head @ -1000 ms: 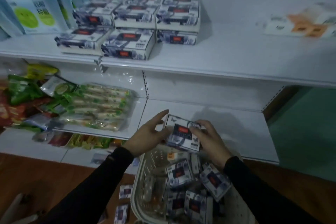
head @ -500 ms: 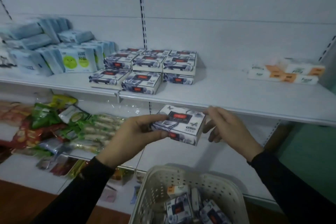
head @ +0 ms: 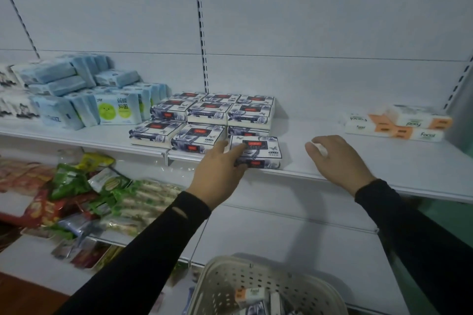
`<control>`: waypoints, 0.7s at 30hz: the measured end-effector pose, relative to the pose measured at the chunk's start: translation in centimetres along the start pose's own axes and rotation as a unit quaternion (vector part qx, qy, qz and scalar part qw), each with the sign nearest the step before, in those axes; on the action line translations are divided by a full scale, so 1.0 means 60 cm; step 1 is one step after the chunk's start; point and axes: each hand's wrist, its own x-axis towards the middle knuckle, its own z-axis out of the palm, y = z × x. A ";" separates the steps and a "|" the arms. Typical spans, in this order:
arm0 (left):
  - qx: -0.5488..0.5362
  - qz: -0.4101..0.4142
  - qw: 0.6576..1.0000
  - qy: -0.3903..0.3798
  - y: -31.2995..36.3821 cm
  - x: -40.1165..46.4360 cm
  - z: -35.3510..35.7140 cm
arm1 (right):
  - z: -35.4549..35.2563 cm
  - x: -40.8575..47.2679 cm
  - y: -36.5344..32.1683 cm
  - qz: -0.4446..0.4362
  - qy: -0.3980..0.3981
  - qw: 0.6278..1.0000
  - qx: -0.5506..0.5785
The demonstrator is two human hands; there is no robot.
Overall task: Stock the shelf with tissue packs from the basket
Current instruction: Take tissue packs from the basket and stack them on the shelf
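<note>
Here my left hand (head: 221,169) grips the tissue pack (head: 261,151) at the shelf (head: 384,161) front, beside the stacked packs (head: 210,112); my right hand (head: 340,158) hovers loose-fingered, holding nothing.

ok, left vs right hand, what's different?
Left hand holds the dark pack at the shelf edge; right hand holds nothing. Left hand's fingers lie over the pack; right hand's curl loosely above bare shelf, right of the pack. Both arms wear black sleeves.
</note>
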 end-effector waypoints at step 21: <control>0.089 0.149 0.984 -0.031 -0.010 0.034 0.027 | 0.017 0.005 0.013 0.002 -0.029 0.994 -0.104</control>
